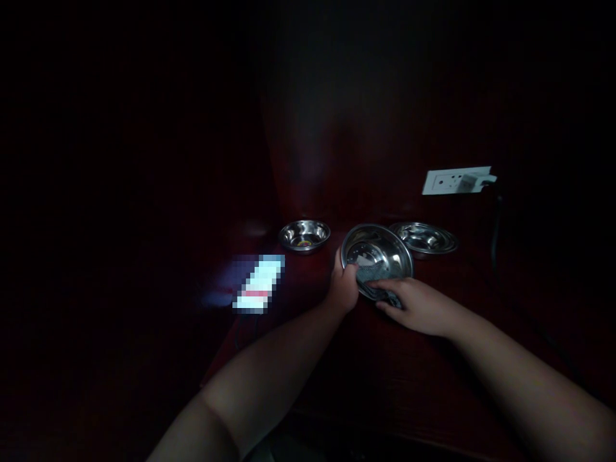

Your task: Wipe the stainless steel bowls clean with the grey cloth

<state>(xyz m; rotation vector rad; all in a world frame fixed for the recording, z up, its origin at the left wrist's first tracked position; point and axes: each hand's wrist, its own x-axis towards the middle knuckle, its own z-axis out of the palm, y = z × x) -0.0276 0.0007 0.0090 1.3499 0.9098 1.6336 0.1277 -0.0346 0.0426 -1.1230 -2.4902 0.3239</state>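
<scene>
A shiny steel bowl (392,247) is tilted toward me above the dark red table. My left hand (344,286) grips its left rim, thumb on the near side and fingers behind the wall. Inside the bowl's lower part lies a dark, finely patterned cloth (374,274), bunched over the near rim. My right hand (409,303) is closed on the cloth at that rim, its fingertips pressed against it.
Behind to the left stands another steel bowl (305,236); to the right are stacked steel dishes (428,239). A lit, pixelated screen (260,282) is at the left. On the back wall, a white socket plate (456,181) has a plug and a hanging black cable (495,231).
</scene>
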